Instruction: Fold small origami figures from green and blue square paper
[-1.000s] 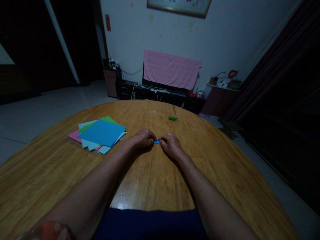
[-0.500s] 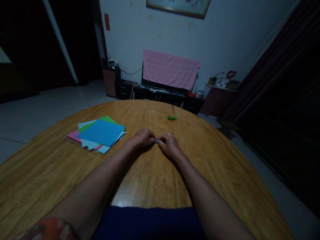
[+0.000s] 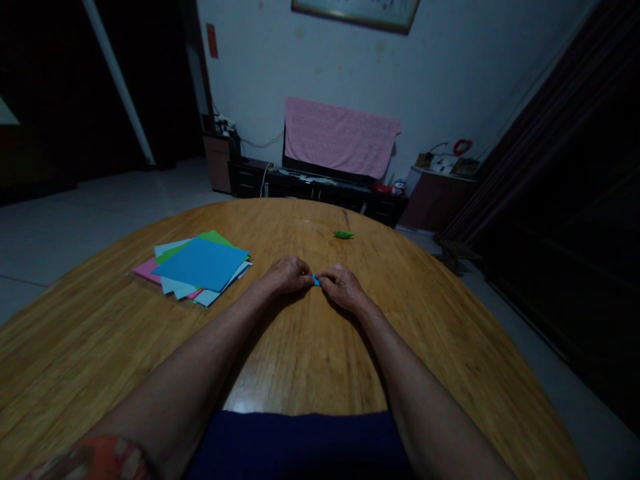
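Between my fingertips is a small blue piece of folded paper [image 3: 316, 281], mostly hidden by the fingers. My left hand [image 3: 289, 275] pinches its left end, and my right hand [image 3: 343, 285] has its fingers closed on the right end. Both hands rest low over the wooden table [image 3: 300, 360]. Beyond them lies a small green folded paper [image 3: 343, 235], pointed at its ends. To the left of my left hand is a loose stack of paper sheets [image 3: 203, 263], a blue one on top, with green, pink and pale blue edges showing beneath.
Past the table's far edge stands a low black cabinet [image 3: 320, 190] with a pink cloth [image 3: 343, 137] draped over a flat screen. A side cabinet [image 3: 435, 200] holding small items is at the right, near a dark curtain [image 3: 530, 107].
My right fingers have shifted slightly to the right, and a little more of the blue paper shows between the hands. The stack and green folded paper have stayed put.
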A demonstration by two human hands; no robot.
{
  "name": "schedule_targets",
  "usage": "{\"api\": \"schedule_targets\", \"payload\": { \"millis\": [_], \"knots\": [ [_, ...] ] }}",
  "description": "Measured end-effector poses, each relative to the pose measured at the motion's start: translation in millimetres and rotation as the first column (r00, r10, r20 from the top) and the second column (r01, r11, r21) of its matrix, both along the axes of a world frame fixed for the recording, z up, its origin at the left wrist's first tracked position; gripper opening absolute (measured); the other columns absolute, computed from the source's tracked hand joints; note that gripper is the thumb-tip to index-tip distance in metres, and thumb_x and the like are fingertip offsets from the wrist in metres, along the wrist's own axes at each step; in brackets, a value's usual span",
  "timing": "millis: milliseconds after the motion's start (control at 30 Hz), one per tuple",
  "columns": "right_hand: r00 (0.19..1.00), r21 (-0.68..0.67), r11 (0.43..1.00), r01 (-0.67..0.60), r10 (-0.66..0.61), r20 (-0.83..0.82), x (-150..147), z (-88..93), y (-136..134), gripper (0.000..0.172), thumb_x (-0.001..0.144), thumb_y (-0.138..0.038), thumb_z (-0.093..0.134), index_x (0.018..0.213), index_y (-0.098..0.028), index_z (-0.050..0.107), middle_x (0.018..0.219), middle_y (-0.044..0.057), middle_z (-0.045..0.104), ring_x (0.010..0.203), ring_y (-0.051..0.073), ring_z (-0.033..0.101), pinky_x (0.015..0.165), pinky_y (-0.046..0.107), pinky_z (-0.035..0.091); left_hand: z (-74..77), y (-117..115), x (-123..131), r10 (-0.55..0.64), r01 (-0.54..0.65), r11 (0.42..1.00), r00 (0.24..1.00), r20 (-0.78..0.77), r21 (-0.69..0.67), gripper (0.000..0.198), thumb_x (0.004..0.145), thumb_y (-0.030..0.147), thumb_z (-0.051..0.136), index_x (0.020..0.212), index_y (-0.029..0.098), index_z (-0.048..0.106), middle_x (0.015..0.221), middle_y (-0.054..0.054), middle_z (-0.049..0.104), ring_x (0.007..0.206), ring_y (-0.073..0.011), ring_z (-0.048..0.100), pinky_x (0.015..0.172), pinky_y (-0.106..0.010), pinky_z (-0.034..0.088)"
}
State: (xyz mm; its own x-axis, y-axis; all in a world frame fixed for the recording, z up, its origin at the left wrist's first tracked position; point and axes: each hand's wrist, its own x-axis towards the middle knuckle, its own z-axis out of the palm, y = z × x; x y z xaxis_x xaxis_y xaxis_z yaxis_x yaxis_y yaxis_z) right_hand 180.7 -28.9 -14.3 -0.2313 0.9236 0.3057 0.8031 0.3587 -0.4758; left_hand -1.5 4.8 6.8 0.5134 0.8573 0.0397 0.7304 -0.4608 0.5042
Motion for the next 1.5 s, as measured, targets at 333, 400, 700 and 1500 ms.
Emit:
{"api": "schedule_targets", "payload": {
  "millis": [333,400,700,1500],
  "knots": [
    [0.99,-0.05,0.994,-0.097,0.091,-0.109,12.8,3.3,5.2,0.026,0.078,-0.012,0.052,0.085,-0.021,0.075,0.085,0.003,0.068,0.087,0.016,0.06,0.083,0.027,0.046,2.3,-2.3,0.8,0.014,-0.013,1.0,0.998,-0.063,0.012,0.033,0.081,0.043,0.053,0.092,0.02,0.074,0.073,-0.004,0.068,0.068,-0.015,0.057,0.059,-0.025,0.035],
    [0.982,-0.048,0.995,-0.093,0.083,-0.169,16.3,2.6,6.7,0.022,0.077,-0.014,0.054,0.079,-0.02,0.075,0.087,0.003,0.068,0.089,0.017,0.062,0.085,0.029,0.047,3.1,-2.8,1.5,0.016,-0.015,1.0,0.998,-0.066,0.012,0.033,0.081,0.043,0.052,0.091,0.02,0.074,0.073,-0.004,0.068,0.067,-0.015,0.057,0.059,-0.025,0.034],
    [0.969,-0.118,0.989,-0.085,0.054,-0.242,22.0,-0.7,7.9,0.01,0.071,-0.02,0.065,0.072,-0.02,0.075,0.099,0.006,0.067,0.093,0.018,0.064,0.087,0.031,0.048,3.0,-3.0,3.1,0.039,-0.038,0.999,0.997,-0.066,0.018,0.036,0.077,0.05,0.056,0.085,0.02,0.073,0.075,-0.004,0.068,0.068,-0.0155,0.058,0.058,-0.025,0.034],
    [0.982,-0.009,0.999,-0.052,0.05,-0.183,13.4,-9.8,11.4,0.01,0.072,-0.015,0.064,0.066,-0.019,0.072,0.084,0.004,0.066,0.084,0.016,0.062,0.078,0.027,0.048,-0.8,-1.0,1.4,-0.002,0.014,0.996,0.991,-0.131,0.092,0.035,0.079,0.046,0.054,0.102,0.023,0.067,0.089,-0.005,0.069,0.08,-0.0193,0.062,0.063,-0.026,0.039]
  ]
}}
